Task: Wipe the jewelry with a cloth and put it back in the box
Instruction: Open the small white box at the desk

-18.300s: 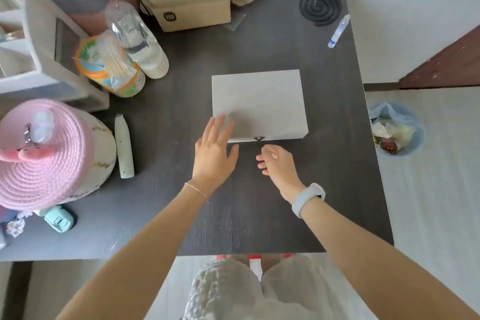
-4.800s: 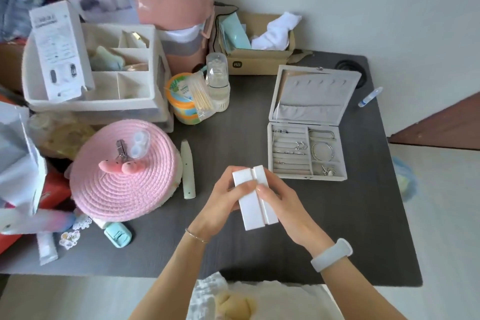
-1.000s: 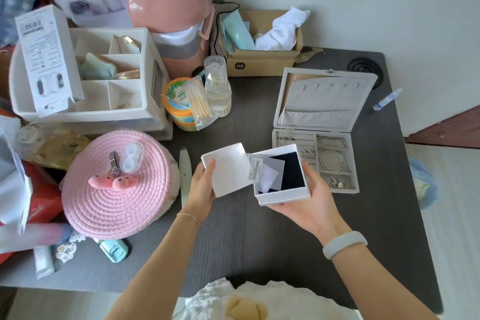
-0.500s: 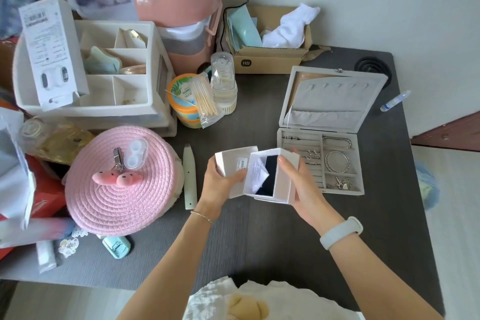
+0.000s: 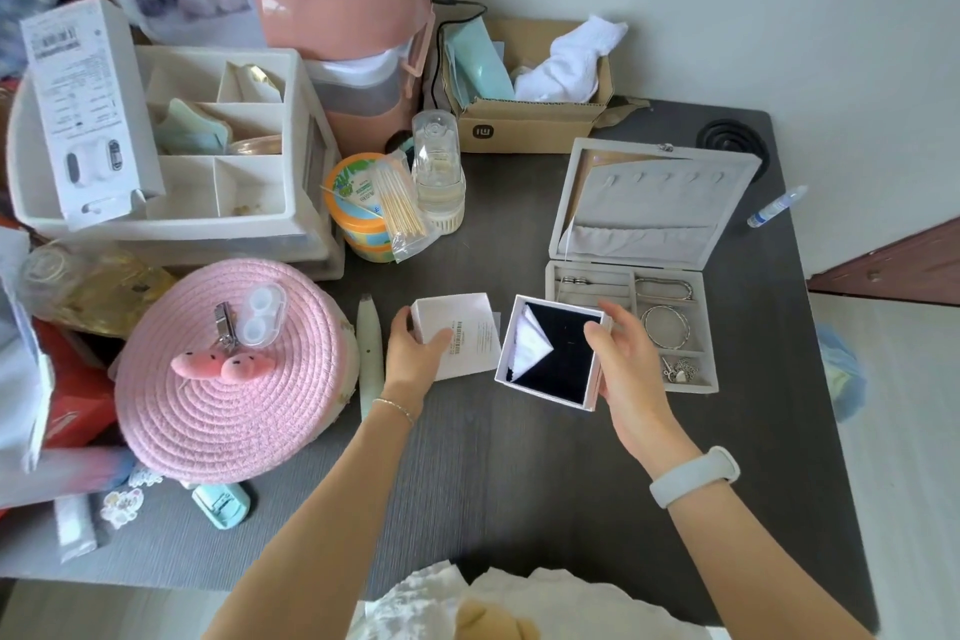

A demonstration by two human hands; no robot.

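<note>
The grey jewelry box [image 5: 571, 234] stands open on the dark table [image 5: 509, 473], lid upright. Its tray holds rings, a bangle [image 5: 666, 326], a bracelet [image 5: 665, 287] and a small chain [image 5: 678, 372]. My right hand [image 5: 623, 364] grips the right side of a small white box [image 5: 589, 398] lined in black, with a folded white cloth [image 5: 530, 344] inside. My left hand [image 5: 418, 353] holds that box's white lid [image 5: 460, 327], barcode label up, just left of it.
A pink woven basket [image 5: 228, 379] and a white pen-like tool [image 5: 369, 353] lie left of my hands. Behind are a white organiser [image 5: 208, 218], a green tub with cotton swabs [image 5: 363, 203], a cardboard box [image 5: 524, 130] and a pink appliance [image 5: 343, 0]. A small tube [image 5: 776, 207] lies at right.
The jewelry box was opened. I picked up the small white box, took off its lid and moved the two parts apart; now both are lower, near the table.
</note>
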